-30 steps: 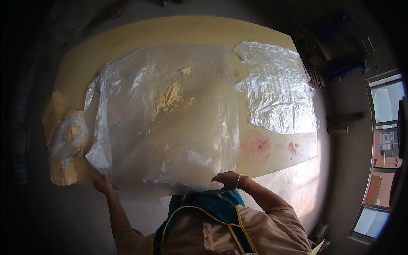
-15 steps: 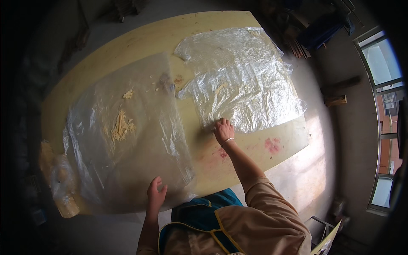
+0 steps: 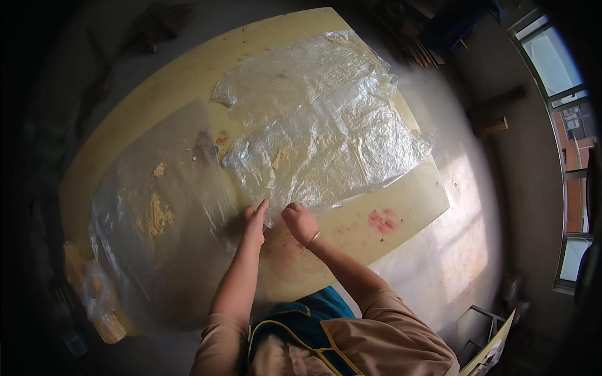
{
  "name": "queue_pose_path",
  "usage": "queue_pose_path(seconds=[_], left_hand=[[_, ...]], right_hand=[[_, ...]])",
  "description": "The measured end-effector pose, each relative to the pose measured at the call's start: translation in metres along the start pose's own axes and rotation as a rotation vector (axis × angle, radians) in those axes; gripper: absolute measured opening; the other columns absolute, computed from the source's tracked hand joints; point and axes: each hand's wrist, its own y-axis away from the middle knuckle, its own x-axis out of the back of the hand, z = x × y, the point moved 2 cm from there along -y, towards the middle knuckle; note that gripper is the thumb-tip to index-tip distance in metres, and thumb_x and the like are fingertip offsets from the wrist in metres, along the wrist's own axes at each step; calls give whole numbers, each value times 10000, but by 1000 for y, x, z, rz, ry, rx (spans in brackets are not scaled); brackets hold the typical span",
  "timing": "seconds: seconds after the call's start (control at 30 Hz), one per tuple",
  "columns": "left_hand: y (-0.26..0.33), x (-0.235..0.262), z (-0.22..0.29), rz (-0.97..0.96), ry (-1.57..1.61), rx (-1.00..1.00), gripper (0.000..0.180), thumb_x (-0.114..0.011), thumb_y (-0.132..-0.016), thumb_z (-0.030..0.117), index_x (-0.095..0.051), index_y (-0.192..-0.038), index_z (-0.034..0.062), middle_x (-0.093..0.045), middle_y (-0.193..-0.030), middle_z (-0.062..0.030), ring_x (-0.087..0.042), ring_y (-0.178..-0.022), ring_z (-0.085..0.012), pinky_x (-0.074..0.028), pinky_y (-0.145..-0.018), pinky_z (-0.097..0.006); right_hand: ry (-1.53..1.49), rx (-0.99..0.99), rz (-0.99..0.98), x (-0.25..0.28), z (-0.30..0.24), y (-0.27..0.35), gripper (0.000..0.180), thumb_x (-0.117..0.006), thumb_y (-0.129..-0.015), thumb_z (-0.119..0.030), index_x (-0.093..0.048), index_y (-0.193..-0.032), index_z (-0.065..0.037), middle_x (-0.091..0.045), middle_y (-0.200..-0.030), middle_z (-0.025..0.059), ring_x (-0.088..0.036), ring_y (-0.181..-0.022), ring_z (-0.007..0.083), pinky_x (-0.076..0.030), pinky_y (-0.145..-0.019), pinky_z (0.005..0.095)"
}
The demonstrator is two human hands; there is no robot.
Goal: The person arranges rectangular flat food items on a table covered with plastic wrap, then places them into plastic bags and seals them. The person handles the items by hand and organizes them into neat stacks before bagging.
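A shiny, crinkled clear plastic sheet (image 3: 326,131) lies over the far right part of a pale yellow tabletop (image 3: 401,194). My right hand (image 3: 301,224), with a bracelet at the wrist, is closed on its near edge. Just to the left, my left hand (image 3: 254,224) is at the sheet's near left corner, its fingers pressed together on the film. A short piece of film shows between the two hands. Under my left forearm spreads a second, duller plastic sheet (image 3: 182,263), with crumbly tan scraps (image 3: 158,215) on it.
Reddish stains (image 3: 382,220) mark the tabletop on the right. A tan bundle partly wrapped in clear plastic (image 3: 97,294) sits at the table's left end. Windows (image 3: 558,94) line the right wall, and a wooden block (image 3: 491,126) sticks out near them.
My left hand has come up and right to the crinkled sheet's corner. My right hand has drawn the sheet's near edge toward me and left. The whole view has shifted somewhat.
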Motion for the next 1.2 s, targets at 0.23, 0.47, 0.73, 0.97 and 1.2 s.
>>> queue_pose_path(seconds=[0.23, 0.47, 0.73, 0.97, 1.2], left_hand=[[26, 62, 41, 9, 126, -84, 197, -550, -1026, 113, -586, -1205, 37, -714, -1062, -125, -710, -806, -258, -572, -648, -382], [104, 278, 77, 141, 141, -310, 289, -612, -1005, 149, -604, -1284, 73, -695, -1083, -127, -677, -792, -232, -581, -663, -355], [262, 552, 119, 519, 83, -444, 268, -636, -972, 213, -628, -1203, 78, -684, -1083, -86, -645, -862, -195, -524, -697, -327], [405, 680, 237, 816, -126, -609, 239, -634, -970, 240, -635, -1140, 73, -662, -929, -10, -599, -731, -84, -473, -579, -272], [446, 655, 331, 653, -166, -794, 318, -593, -993, 283, -633, -1223, 67, -640, -943, 1, -589, -835, -72, -472, -720, -217]], right_hand=[[-43, 233, -153, 8, -87, 9, 197, -690, -824, -129, -674, -1020, -130, -630, -1208, 72, -605, -1034, 285, -511, -876, 414], [115, 119, -376, 1, -106, 33, 732, -785, -793, -274, -461, -1439, -159, -352, -1556, 172, -384, -1394, 372, -343, -1115, 547], [181, 101, -502, -57, -155, 51, 905, -795, -777, -273, -327, -1547, -183, -272, -1609, 192, -318, -1445, 388, -280, -1165, 537], [-169, 163, -284, -175, -228, 56, 690, -829, -749, -170, -519, -1355, -60, -525, -1372, 219, -501, -1280, 399, -468, -1028, 459], [-434, -143, -368, -282, -309, 42, 582, -844, -747, -201, -601, -1253, -48, -608, -1233, 189, -658, -1032, 338, -566, -853, 415]])
